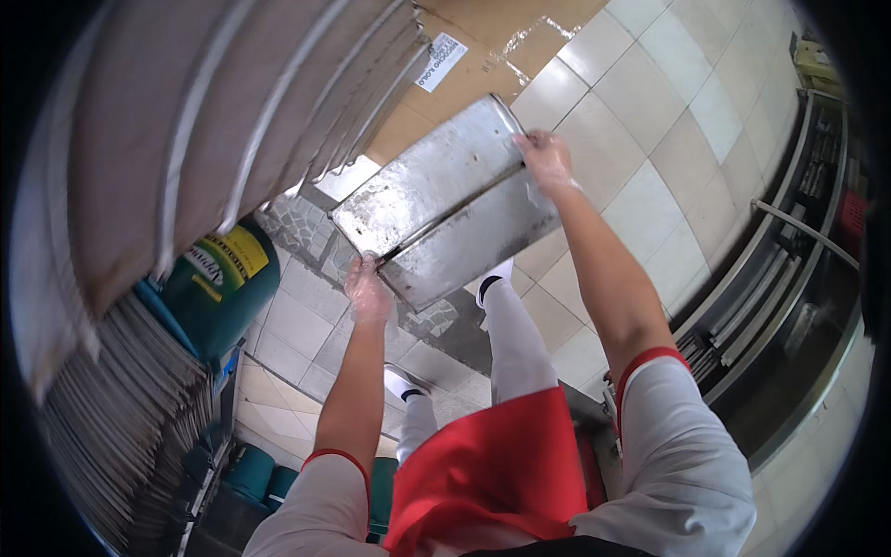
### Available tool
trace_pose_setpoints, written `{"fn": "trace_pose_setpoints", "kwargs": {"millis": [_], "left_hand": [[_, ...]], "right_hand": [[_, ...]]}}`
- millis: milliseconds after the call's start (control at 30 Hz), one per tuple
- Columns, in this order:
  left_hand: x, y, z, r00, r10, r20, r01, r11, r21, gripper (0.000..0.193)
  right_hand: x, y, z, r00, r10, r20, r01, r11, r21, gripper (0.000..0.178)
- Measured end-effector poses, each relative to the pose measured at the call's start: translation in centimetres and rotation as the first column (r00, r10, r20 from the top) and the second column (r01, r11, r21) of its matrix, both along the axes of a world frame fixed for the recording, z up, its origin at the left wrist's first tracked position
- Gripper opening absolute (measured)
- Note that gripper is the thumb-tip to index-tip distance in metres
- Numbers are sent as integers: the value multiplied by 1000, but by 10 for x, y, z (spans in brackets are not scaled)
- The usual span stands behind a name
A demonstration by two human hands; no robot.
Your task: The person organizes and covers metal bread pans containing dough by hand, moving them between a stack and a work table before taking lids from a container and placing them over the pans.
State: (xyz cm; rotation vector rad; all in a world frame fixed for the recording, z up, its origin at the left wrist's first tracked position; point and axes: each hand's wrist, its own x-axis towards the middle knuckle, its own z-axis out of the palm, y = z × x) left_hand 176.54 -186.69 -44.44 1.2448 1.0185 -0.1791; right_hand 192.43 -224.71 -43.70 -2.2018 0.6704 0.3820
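Two long metal tins (473, 243), side by side w/ a narrow dark gap btwn, are held up in front of the body, slanting up to the right, over the tiled floor (682, 139); can't tell if they're joined. L hand (368, 295), in a thin clear glove, has its grip clasped on their near-left end, about where the two meet; R hand (546, 163), also gloved, grips the opp. end, fingers on the upper rt. corner area. Surfaces look scuffed, w/ dark marks. Flattened brown cardboard (483, 70) beyond, top ctr. Ribbed rack (251, 102) upper L; green bin (223, 292) w/ yellow label below it; stacked thin sheets (130, 418) lower L. Metal shelving (770, 316) far R. Red apron (492, 464), white sleeves w/ red trim.
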Motion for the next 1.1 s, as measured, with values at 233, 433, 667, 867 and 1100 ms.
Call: {"fn": "trace_pose_setpoints", "kwargs": {"millis": [233,433,667,867,1100], "left_hand": [[63,-52,-130,973,169,-160,-156,984,90,37],[104,-12,-238,969,146,-197,-146,989,14,42],[110,21,-203,921,-8,-389,-16,998,-59,44],[57,22,-107,870,-218,-441,161,973,-163,78],[-58,85,76,765,-172,-621,145,985,-94,81]], "right_hand": [[133,5,-150,963,257,-77,-260,965,-33,44],[174,42,-196,920,391,-24,-392,916,-80,58],[7,75,-194,837,-537,-106,546,806,228,76],[-24,91,-199,768,-491,-411,628,457,629,86],[-128,21,-101,857,-224,-464,376,887,267,104]]}}
